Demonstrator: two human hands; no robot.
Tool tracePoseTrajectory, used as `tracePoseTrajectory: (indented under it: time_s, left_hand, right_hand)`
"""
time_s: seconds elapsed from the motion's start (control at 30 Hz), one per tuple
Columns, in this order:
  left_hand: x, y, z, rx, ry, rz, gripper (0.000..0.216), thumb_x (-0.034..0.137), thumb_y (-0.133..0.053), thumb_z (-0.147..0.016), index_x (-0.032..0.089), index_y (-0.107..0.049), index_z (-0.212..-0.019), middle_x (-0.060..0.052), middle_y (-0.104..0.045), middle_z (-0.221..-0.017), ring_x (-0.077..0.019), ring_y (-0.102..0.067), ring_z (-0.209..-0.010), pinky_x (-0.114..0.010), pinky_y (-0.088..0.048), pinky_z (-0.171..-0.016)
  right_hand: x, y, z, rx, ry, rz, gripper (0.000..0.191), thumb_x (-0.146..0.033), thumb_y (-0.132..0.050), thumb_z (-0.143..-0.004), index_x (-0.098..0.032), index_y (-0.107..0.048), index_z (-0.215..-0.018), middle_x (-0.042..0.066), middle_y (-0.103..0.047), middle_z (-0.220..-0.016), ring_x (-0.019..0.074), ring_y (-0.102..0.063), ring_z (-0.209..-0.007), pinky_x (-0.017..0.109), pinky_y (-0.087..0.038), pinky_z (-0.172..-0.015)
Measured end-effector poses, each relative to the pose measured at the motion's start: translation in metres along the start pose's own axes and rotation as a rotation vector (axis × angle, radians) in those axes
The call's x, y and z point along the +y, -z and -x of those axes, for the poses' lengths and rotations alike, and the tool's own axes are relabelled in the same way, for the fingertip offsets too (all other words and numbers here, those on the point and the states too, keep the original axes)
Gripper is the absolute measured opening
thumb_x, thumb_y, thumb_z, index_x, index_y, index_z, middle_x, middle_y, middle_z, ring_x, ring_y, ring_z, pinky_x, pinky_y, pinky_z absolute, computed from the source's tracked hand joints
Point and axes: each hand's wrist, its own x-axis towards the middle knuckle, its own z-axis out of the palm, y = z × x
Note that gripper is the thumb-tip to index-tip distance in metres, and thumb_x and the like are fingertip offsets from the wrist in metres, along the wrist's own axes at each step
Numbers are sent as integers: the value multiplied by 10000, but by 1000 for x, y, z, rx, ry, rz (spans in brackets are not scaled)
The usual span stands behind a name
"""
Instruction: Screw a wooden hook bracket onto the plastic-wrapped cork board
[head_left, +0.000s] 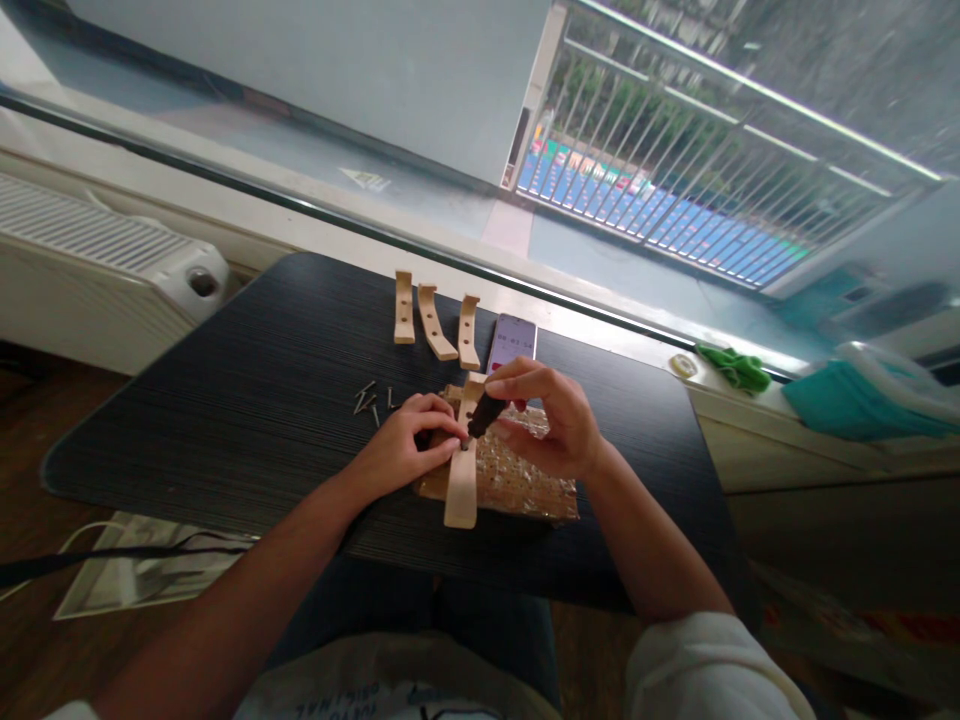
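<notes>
A pale wooden hook (461, 490) with holes lies across a brown block wrapped in clear plastic (517, 482). My right hand (559, 415) is closed on a dark-handled screwdriver (489, 410), which slants down to the left toward the hook's lower hole. Thumb and forefinger of my left hand (409, 440) pinch together at that hole, around a small metal screw (465, 444) mostly hidden by the fingertips and the driver. Several loose screws (365, 400) are scattered on the table left of the block.
Three more wooden hooks (431, 322) stand in a row toward the back of the dark table (225, 400). Beside them lies a phone (513, 340) with a lit screen. A radiator (112, 260) is at left; a green cloth (735, 368) and tape roll (682, 366) rest on the sill.
</notes>
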Motion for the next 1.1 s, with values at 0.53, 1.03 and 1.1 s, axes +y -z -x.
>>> tracePoseTrajectory:
  time_s: [0.53,1.03,1.1]
  left_hand:
    - [-2,-1,0,3,-17,17,137,277,-611,-788,203,-725,-814,-50,-623,-956,-239,-564,-1000,-376,-459,-917]
    - [-3,0,1,19,-5,-20,159,297,-622,-784,219,-739,-860,-30,-636,-948,-220,-576,-945,-349,-479,-886]
    - [-2,0,1,20,-7,-17,159,297,-623,-784,218,-739,-860,-31,-637,-950,-220,-577,-946,-349,-477,-887]
  right_hand:
    - [1,-2,12,-130,-194,-217,239,-183,-477,-918,-212,-428,-1150,89,-658,-1047,143,-654,-891,292,-542,-700]
    - [2,2,1,-173,-83,-225,286,-148,-491,-924,-151,-558,-1202,85,-715,-1033,122,-686,-915,261,-566,-784]
    - [2,2,1,-168,-92,-217,272,-164,-500,-923,-141,-566,-1186,91,-719,-1017,124,-688,-880,263,-568,-752]
